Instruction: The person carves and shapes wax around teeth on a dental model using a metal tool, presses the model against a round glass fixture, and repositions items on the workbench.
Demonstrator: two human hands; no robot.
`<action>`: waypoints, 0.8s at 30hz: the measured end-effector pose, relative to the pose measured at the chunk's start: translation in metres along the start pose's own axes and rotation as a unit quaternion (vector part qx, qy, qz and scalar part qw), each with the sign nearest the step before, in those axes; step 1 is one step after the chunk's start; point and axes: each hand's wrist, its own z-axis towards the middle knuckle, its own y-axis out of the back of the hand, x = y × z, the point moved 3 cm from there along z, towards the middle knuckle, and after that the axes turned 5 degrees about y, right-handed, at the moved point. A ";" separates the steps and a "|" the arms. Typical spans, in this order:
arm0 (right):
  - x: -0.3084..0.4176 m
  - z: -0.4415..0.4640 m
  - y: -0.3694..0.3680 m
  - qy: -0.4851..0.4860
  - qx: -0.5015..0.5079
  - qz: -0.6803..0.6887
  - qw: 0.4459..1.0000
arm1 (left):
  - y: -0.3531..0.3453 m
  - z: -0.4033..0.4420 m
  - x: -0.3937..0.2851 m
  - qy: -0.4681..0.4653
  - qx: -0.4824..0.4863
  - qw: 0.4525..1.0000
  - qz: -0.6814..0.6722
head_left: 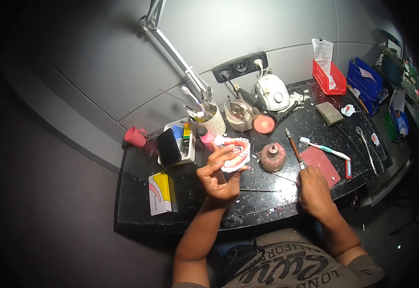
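Observation:
Raised over the front of the bench, my left hand (221, 180) grips a dental cast (238, 161), white plaster with pink wax along its arch. Its fingers and thumb close around the cast's near and left sides. My right hand (315, 189) is low at the bench's front, fingers closed on the near end of a wax knife (294, 148) with a brown handle. Between the hands stands a round, wax-smeared burner (272, 158). A pink wax sheet (322, 165) lies beside my right hand, with a toothbrush (324, 148) across its far side.
Behind are a dish of pink wax (264, 124), a glass jar (238, 115), a tool cup (213, 120) and a white device with a dial (272, 92). A phone (169, 147) leans on a white tray (188, 156); a box (160, 193) lies left. Red bin (329, 79) stands back right.

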 end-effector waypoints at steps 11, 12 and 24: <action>-0.013 -0.004 0.028 -0.107 0.133 0.245 0.954 | 0.000 -0.002 0.002 0.028 -0.007 0.999 -0.034; -0.015 -0.005 0.035 -0.122 0.166 0.280 0.938 | 0.001 -0.004 0.002 0.031 -0.006 0.999 -0.033; -0.047 -0.021 0.070 0.017 0.313 0.341 0.886 | -0.003 0.007 -0.005 0.236 0.024 0.929 -0.283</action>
